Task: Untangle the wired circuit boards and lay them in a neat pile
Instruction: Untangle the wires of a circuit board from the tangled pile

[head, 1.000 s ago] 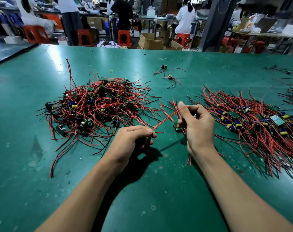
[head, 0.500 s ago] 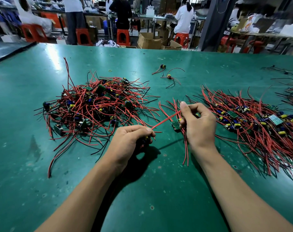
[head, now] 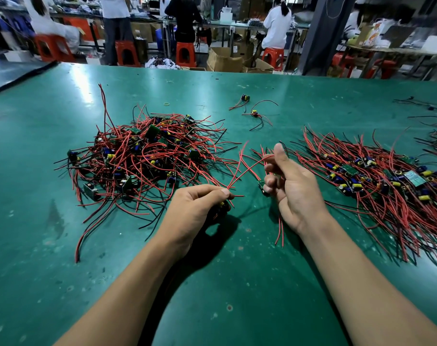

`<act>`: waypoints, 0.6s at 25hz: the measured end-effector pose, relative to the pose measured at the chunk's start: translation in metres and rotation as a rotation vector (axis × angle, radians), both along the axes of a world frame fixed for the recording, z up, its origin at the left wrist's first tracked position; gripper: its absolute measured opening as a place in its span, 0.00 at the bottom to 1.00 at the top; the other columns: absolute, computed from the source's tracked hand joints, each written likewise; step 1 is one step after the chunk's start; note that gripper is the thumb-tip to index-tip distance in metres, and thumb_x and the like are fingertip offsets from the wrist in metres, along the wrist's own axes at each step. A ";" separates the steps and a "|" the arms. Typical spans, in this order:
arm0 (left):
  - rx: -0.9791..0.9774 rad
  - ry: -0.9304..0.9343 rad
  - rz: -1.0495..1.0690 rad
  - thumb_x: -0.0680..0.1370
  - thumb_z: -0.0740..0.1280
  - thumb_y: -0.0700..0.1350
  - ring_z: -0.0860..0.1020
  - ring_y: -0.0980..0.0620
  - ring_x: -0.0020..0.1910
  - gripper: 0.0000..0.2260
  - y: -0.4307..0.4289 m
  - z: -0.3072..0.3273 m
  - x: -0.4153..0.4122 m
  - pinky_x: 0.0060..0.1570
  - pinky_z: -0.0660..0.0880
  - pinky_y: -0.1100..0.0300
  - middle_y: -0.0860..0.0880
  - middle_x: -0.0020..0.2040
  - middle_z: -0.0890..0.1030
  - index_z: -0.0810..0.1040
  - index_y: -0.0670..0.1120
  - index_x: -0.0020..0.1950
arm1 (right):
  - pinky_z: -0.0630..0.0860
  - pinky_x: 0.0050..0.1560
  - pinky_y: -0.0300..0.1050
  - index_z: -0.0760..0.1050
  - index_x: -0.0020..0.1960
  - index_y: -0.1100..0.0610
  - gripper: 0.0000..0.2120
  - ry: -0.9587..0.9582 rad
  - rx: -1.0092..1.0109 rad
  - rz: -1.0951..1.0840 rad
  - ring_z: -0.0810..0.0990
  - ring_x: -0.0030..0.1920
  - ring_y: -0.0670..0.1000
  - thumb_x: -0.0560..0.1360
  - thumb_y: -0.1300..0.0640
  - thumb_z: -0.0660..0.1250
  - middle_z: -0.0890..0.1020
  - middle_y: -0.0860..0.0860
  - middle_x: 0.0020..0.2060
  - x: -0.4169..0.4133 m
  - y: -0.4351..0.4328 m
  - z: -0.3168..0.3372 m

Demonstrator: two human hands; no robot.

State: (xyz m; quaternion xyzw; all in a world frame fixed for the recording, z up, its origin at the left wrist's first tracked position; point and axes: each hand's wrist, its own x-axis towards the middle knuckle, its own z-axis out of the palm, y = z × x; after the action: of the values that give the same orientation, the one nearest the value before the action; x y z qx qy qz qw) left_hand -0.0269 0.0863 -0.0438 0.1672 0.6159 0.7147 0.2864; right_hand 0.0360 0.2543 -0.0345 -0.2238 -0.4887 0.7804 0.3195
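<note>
Plainly, two big lots of wired boards lie on the green desk (head: 237, 283): a tangled heap (head: 142, 166) of red and black wires studded with small boards, and, well to the right of that heap, a neat pile (head: 377, 186) whose wires run roughly one way. Beyond the heap's right edge lie two loose boards with wires, a farther board (head: 244, 98) and a nearer board (head: 254, 113). One yellow rubber band (head: 166, 104) sits just beyond the heap. Two hands work near the heap's front right corner. The left hand (head: 197, 208), closest to the heap, is curled, thumb and forefinger pinching a few red wires (head: 247, 171); a dark part with a yellow bit shows under its fingers, too hidden to name. The right hand (head: 289, 186), farther right of the heap, has its fingers curled round the other end of those wires, thumb raised. A small green board (head: 261, 186) hangs at its fingertips, and more red wire trails below its palm.
</note>
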 end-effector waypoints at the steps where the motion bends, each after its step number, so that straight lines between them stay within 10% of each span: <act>1: 0.009 -0.007 0.008 0.76 0.70 0.39 0.76 0.54 0.29 0.07 0.001 0.000 0.000 0.31 0.73 0.66 0.46 0.31 0.81 0.85 0.42 0.39 | 0.69 0.25 0.36 0.81 0.44 0.58 0.15 -0.026 -0.018 0.042 0.71 0.25 0.44 0.71 0.46 0.73 0.78 0.48 0.31 0.000 -0.002 0.000; 10: 0.065 -0.023 -0.006 0.77 0.69 0.37 0.77 0.53 0.28 0.06 0.000 0.000 0.004 0.29 0.74 0.66 0.44 0.32 0.80 0.83 0.35 0.43 | 0.62 0.23 0.34 0.83 0.52 0.58 0.10 -0.201 0.113 0.505 0.68 0.25 0.43 0.77 0.52 0.69 0.77 0.47 0.31 0.002 -0.027 -0.007; 15: -0.104 0.277 0.054 0.76 0.70 0.39 0.76 0.56 0.34 0.06 0.003 -0.005 0.008 0.36 0.72 0.64 0.51 0.35 0.84 0.86 0.44 0.42 | 0.64 0.24 0.35 0.82 0.53 0.62 0.16 -0.350 0.399 0.518 0.68 0.25 0.44 0.80 0.49 0.67 0.75 0.50 0.29 0.005 -0.027 -0.007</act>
State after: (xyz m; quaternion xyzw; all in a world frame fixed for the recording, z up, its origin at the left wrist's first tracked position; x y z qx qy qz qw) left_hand -0.0193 0.0898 -0.0489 0.2326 0.6899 0.6593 0.1878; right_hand 0.0406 0.2275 -0.0414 -0.1560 -0.7188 0.6748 0.0606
